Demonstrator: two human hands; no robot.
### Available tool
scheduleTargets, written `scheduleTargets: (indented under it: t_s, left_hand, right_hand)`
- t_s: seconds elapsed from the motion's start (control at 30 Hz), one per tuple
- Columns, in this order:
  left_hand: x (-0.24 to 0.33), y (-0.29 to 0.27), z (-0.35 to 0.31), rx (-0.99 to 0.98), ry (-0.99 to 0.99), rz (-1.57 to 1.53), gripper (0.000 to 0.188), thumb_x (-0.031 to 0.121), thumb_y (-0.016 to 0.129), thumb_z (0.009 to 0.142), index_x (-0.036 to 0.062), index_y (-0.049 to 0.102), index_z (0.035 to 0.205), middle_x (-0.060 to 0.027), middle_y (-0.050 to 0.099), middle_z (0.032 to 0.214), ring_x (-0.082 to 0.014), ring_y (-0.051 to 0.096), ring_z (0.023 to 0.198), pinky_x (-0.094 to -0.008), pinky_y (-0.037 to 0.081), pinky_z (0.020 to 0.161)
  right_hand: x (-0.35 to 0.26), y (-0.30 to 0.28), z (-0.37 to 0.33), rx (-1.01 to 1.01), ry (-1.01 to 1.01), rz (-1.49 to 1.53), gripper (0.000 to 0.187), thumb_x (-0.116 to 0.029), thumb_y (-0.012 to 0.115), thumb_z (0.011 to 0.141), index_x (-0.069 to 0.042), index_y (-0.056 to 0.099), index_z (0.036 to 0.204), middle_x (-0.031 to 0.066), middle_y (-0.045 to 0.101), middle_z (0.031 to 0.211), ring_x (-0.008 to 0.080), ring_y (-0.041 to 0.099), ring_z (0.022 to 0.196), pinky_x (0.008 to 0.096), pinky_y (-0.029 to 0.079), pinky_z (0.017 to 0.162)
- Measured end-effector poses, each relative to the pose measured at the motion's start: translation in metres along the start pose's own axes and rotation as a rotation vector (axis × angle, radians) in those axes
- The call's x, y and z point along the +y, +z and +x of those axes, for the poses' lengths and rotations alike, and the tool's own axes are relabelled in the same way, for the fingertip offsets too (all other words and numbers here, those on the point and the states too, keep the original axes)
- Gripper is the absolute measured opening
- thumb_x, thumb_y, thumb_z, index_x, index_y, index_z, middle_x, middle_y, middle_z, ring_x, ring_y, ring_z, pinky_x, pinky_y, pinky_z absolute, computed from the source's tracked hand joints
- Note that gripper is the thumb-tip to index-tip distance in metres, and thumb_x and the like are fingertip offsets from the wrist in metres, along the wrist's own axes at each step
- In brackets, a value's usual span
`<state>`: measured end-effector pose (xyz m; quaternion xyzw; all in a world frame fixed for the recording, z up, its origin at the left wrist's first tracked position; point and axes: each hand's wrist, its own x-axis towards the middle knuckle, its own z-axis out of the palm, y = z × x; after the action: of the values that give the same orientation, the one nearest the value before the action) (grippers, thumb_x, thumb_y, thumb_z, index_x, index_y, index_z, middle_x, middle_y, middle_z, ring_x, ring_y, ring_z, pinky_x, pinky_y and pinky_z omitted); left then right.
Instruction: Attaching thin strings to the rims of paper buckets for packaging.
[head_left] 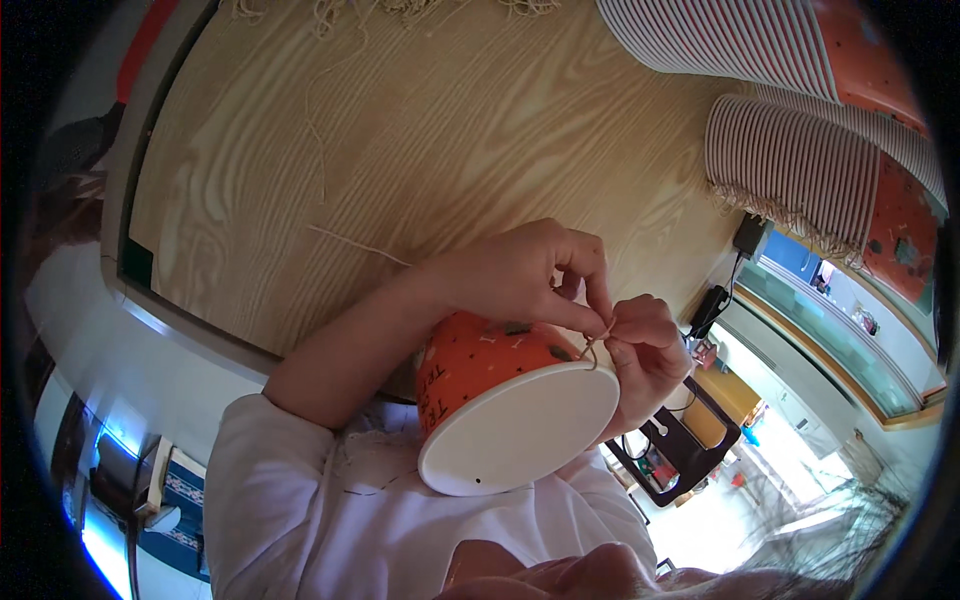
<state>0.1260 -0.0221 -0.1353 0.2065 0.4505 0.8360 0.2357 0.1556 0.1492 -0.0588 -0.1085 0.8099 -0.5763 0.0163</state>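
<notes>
An orange paper bucket (pixel 490 358) with a printed pattern lies tilted against my chest, its white round end facing the camera. A small dark hole shows near the lower edge of that white end. At the opposite edge a thin beige string (pixel 591 352) is looped at the rim. My left hand (pixel 540 270) reaches over the bucket and pinches the string between thumb and fingertips. Close beside it, my right hand (pixel 645 355) is closed on the same string at the rim, its fingers bent. The fingertips of both hands nearly touch, partly hiding the string.
Stacks of nested orange buckets with white rims (pixel 790 145) lie at the right of the wooden table (pixel 230 190). Beige strings (pixel 405 8) are bunched at the far edge. One loose string (pixel 360 245) lies beside my left forearm. A dark chair-like frame (pixel 690 450) stands at the right.
</notes>
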Motion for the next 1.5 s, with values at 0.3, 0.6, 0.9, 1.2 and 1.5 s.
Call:
scheduleTargets:
  t_s: [0.3, 0.6, 0.9, 1.2, 1.5]
  left_hand:
    - [0.003, -0.001, 0.001, -0.048, -0.02, 0.009, 0.01, 0.011, 0.074, 0.073, 0.0072, 0.069, 0.081, 0.0011, 0.057, 0.081, -0.0068, 0.05, 0.066, -0.021, 0.038, 0.056]
    - [-0.002, 0.002, -0.001, -0.056, 0.0, -0.05, 0.009, 0.009, 0.071, 0.076, 0.0069, 0.066, 0.083, 0.0015, 0.057, 0.083, -0.0062, 0.051, 0.067, -0.0209, 0.039, 0.056]
    - [0.004, -0.001, -0.002, -0.08, -0.02, 0.021, 0.013, 0.013, 0.07, 0.076, 0.0076, 0.062, 0.084, 0.0019, 0.057, 0.08, -0.006, 0.051, 0.067, -0.021, 0.04, 0.056]
    - [0.006, -0.002, -0.001, -0.114, -0.082, -0.065, 0.011, 0.011, 0.067, 0.078, 0.007, 0.06, 0.086, 0.0027, 0.057, 0.079, -0.0046, 0.051, 0.07, -0.0201, 0.041, 0.057]
    - [0.01, -0.003, -0.004, -0.068, -0.041, -0.227, 0.008, 0.006, 0.062, 0.079, 0.0066, 0.057, 0.086, 0.0032, 0.056, 0.079, -0.0033, 0.05, 0.071, -0.0187, 0.04, 0.059]
  right_hand:
    - [0.001, 0.002, -0.001, 0.038, 0.005, 0.033, 0.013, 0.001, 0.073, 0.062, 0.0, 0.063, 0.071, 0.0115, 0.061, 0.072, 0.021, 0.057, 0.066, 0.0289, 0.043, 0.061]
    - [0.004, -0.003, -0.007, 0.046, 0.097, 0.243, 0.022, -0.009, 0.066, 0.078, 0.006, 0.059, 0.092, 0.0127, 0.059, 0.08, 0.0208, 0.055, 0.071, 0.0291, 0.043, 0.068]
    - [0.005, -0.002, 0.0, -0.108, 0.015, 0.132, 0.021, 0.007, 0.064, 0.066, 0.004, 0.062, 0.086, 0.0132, 0.06, 0.077, 0.0222, 0.056, 0.073, 0.0294, 0.043, 0.068]
    - [0.013, -0.004, -0.006, -0.058, -0.012, 0.251, 0.019, 0.003, 0.071, 0.063, 0.002, 0.059, 0.078, 0.0126, 0.06, 0.075, 0.0224, 0.056, 0.069, 0.0315, 0.042, 0.064]
    - [-0.001, -0.007, 0.005, -0.293, -0.135, 0.302, 0.045, -0.039, 0.058, 0.085, 0.006, 0.061, 0.089, 0.0202, 0.065, 0.078, 0.0313, 0.062, 0.067, 0.0383, 0.048, 0.061]
